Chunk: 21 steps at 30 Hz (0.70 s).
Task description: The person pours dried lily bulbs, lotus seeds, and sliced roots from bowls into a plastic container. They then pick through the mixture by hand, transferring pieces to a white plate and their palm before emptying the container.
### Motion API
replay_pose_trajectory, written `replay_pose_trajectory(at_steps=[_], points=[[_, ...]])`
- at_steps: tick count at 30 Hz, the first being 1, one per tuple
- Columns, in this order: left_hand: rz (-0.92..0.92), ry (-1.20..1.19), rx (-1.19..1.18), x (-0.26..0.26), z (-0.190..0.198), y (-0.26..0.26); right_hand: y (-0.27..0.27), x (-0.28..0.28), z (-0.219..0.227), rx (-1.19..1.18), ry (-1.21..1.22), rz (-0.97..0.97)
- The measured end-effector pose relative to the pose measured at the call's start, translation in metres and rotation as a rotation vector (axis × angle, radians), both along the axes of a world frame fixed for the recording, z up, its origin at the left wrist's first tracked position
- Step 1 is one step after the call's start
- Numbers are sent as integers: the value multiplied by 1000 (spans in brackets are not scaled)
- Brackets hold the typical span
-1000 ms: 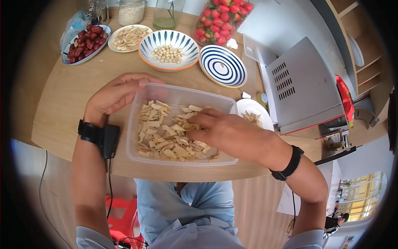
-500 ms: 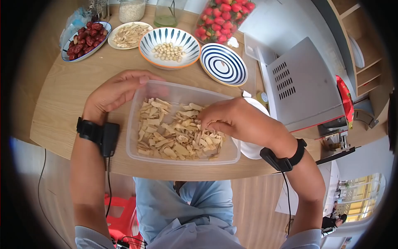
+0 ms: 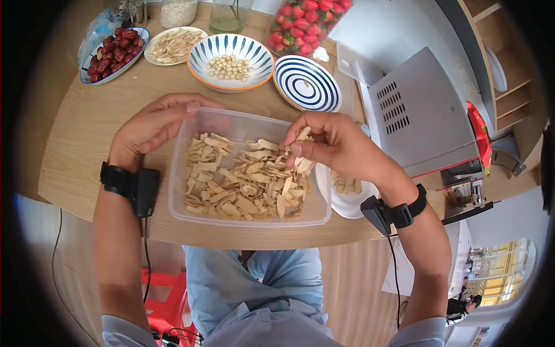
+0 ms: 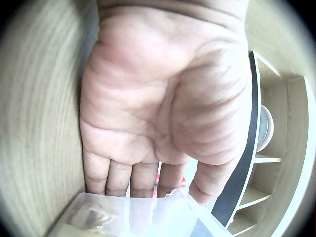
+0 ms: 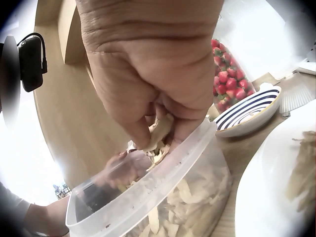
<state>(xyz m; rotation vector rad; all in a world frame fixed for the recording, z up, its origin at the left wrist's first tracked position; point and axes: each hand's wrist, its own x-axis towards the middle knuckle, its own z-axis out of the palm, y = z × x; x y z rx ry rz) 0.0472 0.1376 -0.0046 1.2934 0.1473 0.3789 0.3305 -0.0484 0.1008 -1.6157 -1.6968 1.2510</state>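
A clear plastic container (image 3: 248, 222) of pale dried root slices (image 3: 248, 191) sits near the table's front edge. My left hand (image 3: 157, 124) holds its far left corner, thumb at the rim and fingers along the outside of the far wall; the left wrist view shows the palm (image 4: 158, 98) facing the container. Over the container's right side, my right hand (image 3: 341, 141) pinches several dried slices (image 3: 303, 156) between thumb and fingers. The right wrist view shows these slices poking out below the right hand (image 5: 153, 74), just above the rim.
A white plate (image 3: 347, 205) with more slices stands right of the container. Behind are a blue-striped plate (image 3: 281, 95), a bowl (image 3: 199, 74) of pale round seeds, a plate of slices (image 3: 173, 46), red dates (image 3: 115, 55) and strawberries (image 3: 303, 26). A grey appliance (image 3: 422, 110) stands right.
My right hand has risen from among the slices in the container, turning so its thumb side shows, with several slices pinched. The left hand stays at the container's corner.
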Motion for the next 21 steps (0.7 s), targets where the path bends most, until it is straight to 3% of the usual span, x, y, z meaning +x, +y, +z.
replay_pose_trajectory(at_steps=[21], points=[[9, 83, 19, -5, 12, -1, -7, 21, 7, -93, 378, -54]])
